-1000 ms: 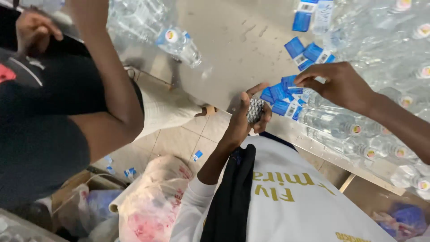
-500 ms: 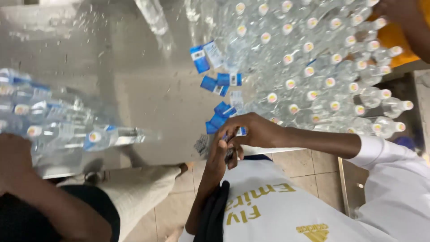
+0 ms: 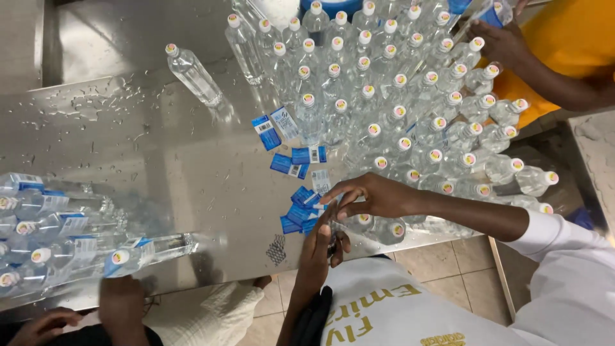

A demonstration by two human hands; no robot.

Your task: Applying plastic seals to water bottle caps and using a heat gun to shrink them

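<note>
My right hand [image 3: 375, 195] reaches in from the right and pinches a blue-and-white label [image 3: 328, 205] at the near edge of the wet steel table [image 3: 160, 147]. My left hand [image 3: 318, 247] rises from below, fingertips meeting the right hand at that label; whether it grips anything is hidden. A loose heap of blue labels [image 3: 300, 214] lies just left of both hands. More labels [image 3: 268, 131] are scattered farther back. A dense cluster of capped clear bottles [image 3: 397, 96] stands behind my right hand.
Labelled bottles [image 3: 45, 224] lie on their sides at the left; another person's hand [image 3: 122, 301] is at the nearest one [image 3: 150, 250]. A person in orange [image 3: 564, 45] handles a bottle at the top right. One bottle [image 3: 192, 74] stands alone. Tiled floor below.
The view has swung up over the table, bringing the bottle cluster and the person in orange into sight. My two hands stay together at the labels by the table edge.
</note>
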